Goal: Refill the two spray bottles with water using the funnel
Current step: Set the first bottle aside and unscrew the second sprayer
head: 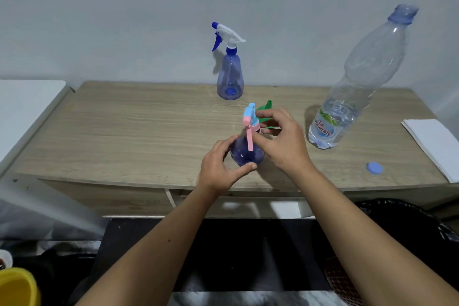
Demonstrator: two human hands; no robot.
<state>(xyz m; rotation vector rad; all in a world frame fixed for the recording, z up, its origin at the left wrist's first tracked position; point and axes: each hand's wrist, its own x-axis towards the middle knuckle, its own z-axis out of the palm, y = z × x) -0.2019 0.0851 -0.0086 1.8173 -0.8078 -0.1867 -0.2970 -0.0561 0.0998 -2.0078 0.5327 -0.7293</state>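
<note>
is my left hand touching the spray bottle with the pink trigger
Touching. The head view shows the left hand wrapped around the base of the pink-trigger spray bottle, thumb pressed against its front.

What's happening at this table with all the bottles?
A person is working on the near spray bottle: the left hand steadies its base while the right hand grips its pink collar. A green funnel lies behind it. The second spray bottle stands at the back, its head on. The water bottle stands open, its cap on the table.

left hand (218, 169) holds spray bottle (247, 151) | right hand (280, 139) on pink collar (255, 128)
</note>
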